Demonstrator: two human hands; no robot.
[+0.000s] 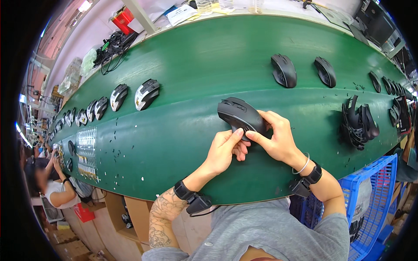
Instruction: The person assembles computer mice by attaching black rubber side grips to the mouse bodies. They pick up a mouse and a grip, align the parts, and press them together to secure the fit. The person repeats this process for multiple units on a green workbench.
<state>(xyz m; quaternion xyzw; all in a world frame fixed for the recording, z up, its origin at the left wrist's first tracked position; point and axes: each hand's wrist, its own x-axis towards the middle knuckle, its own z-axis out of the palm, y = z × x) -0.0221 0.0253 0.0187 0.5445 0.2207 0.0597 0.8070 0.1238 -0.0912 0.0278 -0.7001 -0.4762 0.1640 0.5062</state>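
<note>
A black computer mouse (pixel 239 112) is held tilted above the green work surface, its button end pointing up and left. My right hand (pixel 278 138) grips its rear end, with the thumb along the near side and the fingers around the back. Against the mouse's lower side presses the thumb of my left hand (pixel 223 150); the other fingers are curled and partly hidden underneath. Right of my hands, a pile of loose black curved shell parts (pixel 358 124) lies on the green surface.
On the long green conveyor belt (pixel 209 56) sit two black mice, a near one (pixel 284 71) and a farther one (pixel 325 71). Silver-sided mice (pixel 147 94) line up leftward, past a clear plastic tray (pixel 87 150). A blue crate (pixel 370 204) stands at right; a co-worker (pixel 56 187) sits far left.
</note>
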